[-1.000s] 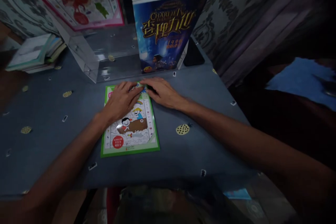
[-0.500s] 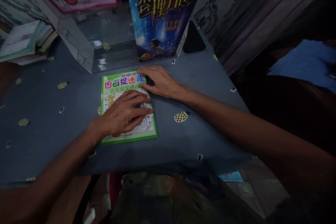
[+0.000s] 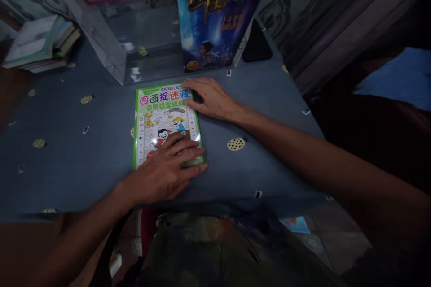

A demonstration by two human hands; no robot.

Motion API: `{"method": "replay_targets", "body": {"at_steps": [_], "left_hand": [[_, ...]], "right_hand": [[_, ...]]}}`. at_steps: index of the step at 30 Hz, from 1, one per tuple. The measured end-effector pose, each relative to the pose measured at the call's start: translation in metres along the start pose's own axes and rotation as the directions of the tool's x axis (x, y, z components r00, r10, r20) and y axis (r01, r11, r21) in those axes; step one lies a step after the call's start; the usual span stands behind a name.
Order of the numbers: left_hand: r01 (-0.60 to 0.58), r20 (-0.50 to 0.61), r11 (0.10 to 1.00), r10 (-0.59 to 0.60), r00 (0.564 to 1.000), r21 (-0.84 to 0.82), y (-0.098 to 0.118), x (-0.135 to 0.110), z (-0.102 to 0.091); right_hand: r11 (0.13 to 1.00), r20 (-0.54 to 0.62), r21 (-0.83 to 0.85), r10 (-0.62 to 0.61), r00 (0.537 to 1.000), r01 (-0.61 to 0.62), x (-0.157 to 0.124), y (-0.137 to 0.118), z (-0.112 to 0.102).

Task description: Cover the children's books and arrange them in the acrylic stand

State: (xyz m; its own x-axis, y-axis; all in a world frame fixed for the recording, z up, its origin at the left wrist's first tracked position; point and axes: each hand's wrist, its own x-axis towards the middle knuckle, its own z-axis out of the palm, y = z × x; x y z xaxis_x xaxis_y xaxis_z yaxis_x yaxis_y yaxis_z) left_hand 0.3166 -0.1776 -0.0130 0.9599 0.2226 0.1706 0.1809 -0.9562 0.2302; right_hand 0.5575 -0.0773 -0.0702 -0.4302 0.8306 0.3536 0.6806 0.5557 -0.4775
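A thin green-edged activity book (image 3: 158,119) with a cartoon cover and Chinese lettering lies on the cloth-covered table. My left hand (image 3: 164,172) rests across its lower part, fingers apart and reaching toward the right edge. That hand hides the book's bottom edge. At the upper right corner, my right hand (image 3: 210,98) touches the cover with its fingers stretched out and its thumb apart, near the right edge.
Behind the book stands a clear acrylic holder (image 3: 116,60) with an upright blue book (image 3: 210,31) in it. A dark phone-like slab (image 3: 257,47) lies to its right. Stacked books (image 3: 37,49) sit at the back left. The patterned tablecloth (image 3: 84,157) covers the table.
My left hand has slid down the cover toward the bottom edge, uncovering more of the cartoon picture. My right hand stays at the upper right corner. The view has shifted slightly.
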Motion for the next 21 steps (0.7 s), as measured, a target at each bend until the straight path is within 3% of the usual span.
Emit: {"method": "replay_targets", "body": {"at_steps": [5,11,16,21], "left_hand": [[0.083,-0.048,0.988,-0.077,0.996,0.134,0.019,-0.012,0.004],[0.249,-0.177,0.954,-0.22,0.959,0.165,0.034,-0.051,0.007],[0.332,-0.318,0.928,-0.267,0.91,0.171,0.032,-0.087,0.005],[0.391,-0.391,0.911,-0.314,0.865,0.134,0.026,-0.104,0.004]], "right_hand": [[1.0,-0.007,-0.031,-0.002,1.0,0.002,-0.002,-0.003,0.0],[0.998,-0.005,-0.056,-0.036,0.999,0.035,-0.002,-0.006,-0.001],[0.995,-0.001,-0.077,-0.057,0.998,0.056,-0.001,-0.003,0.0],[0.991,-0.028,-0.124,-0.058,0.998,0.054,-0.002,-0.009,-0.001]]}}
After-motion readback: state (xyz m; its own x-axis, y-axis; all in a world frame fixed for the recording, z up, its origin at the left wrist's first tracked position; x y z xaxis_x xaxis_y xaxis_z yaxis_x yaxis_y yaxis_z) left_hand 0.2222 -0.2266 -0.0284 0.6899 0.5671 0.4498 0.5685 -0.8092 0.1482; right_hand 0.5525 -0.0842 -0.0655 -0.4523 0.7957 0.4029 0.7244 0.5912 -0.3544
